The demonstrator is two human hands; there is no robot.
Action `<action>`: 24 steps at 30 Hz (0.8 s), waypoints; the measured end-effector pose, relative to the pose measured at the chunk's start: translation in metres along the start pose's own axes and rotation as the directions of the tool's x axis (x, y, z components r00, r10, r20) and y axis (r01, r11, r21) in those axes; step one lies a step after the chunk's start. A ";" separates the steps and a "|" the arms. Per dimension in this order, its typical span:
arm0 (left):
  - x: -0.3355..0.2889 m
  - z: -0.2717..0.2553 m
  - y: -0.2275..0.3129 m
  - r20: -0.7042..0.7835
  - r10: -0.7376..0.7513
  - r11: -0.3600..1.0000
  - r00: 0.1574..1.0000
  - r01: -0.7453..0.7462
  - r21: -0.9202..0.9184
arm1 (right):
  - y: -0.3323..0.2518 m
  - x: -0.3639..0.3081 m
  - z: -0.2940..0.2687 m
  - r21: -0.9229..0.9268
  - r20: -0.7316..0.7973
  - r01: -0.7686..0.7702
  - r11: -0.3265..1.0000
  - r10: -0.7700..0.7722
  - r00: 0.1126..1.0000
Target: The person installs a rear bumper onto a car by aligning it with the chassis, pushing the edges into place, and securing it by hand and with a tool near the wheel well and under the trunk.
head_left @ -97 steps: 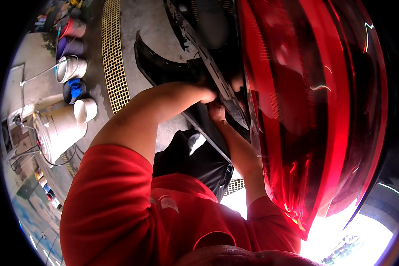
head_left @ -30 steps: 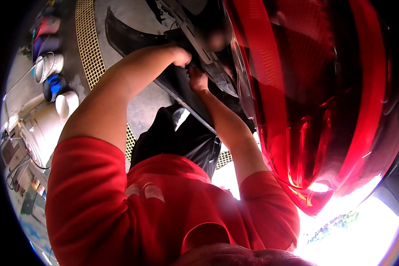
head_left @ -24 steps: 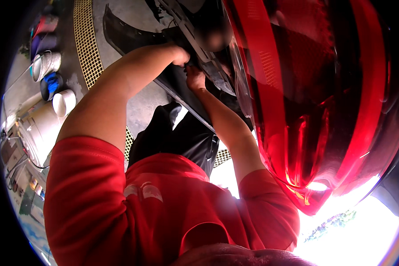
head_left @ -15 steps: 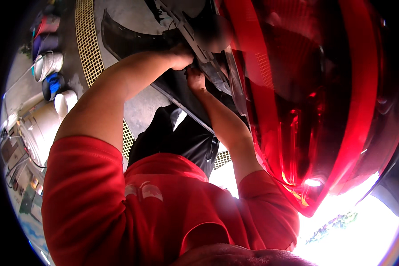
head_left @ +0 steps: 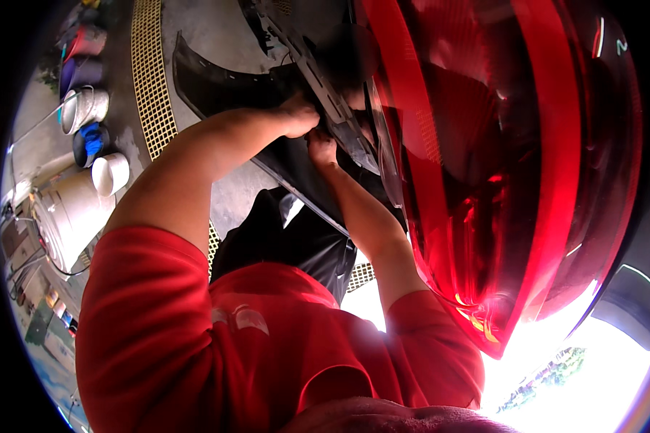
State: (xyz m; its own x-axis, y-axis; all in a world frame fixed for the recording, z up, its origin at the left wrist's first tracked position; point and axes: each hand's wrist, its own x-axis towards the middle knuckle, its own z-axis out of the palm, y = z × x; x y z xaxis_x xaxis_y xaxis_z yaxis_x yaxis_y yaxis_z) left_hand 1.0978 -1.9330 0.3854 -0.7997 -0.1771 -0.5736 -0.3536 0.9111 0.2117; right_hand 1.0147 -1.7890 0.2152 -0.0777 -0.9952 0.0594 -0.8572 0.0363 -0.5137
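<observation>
My left hand (head_left: 299, 115) is closed, its fingers curled down against a black curved panel (head_left: 220, 85) that looks like a car bumper cover. Right below it, my right hand (head_left: 322, 148) is also closed, thumb side up, close to the same dark parts. The two hands are nearly touching. Whatever they grip is hidden by the fingers and lost in shadow. A long grey slotted strip (head_left: 326, 94) runs just right of both hands, alongside the glossy red car body (head_left: 556, 144).
The red car takes up the right side. A yellow floor grating (head_left: 149, 72) crosses the concrete floor at left. Beyond it stand several buckets, among them a white bucket (head_left: 85, 108), and a large pale drum (head_left: 72, 213). Bright light floods the lower right.
My view has shifted slightly, so the hands and panel appear a little lower. Both hands stay close together at the dark panel, with only a slight change in the left wrist.
</observation>
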 end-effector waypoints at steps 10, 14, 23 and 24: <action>0.018 0.023 -0.012 0.020 0.065 0.996 0.998 -0.063 -0.063 | -0.021 0.003 -0.018 0.073 0.085 -0.107 0.992 0.101 0.991; 0.012 0.037 -0.014 -0.023 0.018 0.999 1.000 -0.019 -0.041 | -0.021 0.004 -0.006 -0.002 -0.057 0.004 1.000 -0.004 0.998; -0.001 0.013 -0.008 0.144 0.001 0.997 0.990 0.009 -0.071 | -0.056 0.006 -0.046 0.140 0.011 -0.026 0.990 0.025 1.000; -0.002 0.011 -0.008 0.159 -0.017 0.997 0.987 0.029 -0.070 | -0.054 0.007 -0.045 0.140 0.011 -0.027 0.990 0.026 1.000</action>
State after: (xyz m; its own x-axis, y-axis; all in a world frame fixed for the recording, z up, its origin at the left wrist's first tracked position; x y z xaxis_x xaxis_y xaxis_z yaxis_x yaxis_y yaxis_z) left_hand 1.1080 -1.9356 0.3760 -0.7061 -0.1315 -0.6958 -0.4098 0.8772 0.2501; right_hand 1.0371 -1.7940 0.2819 -0.0939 -0.9949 0.0364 -0.7749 0.0501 -0.6300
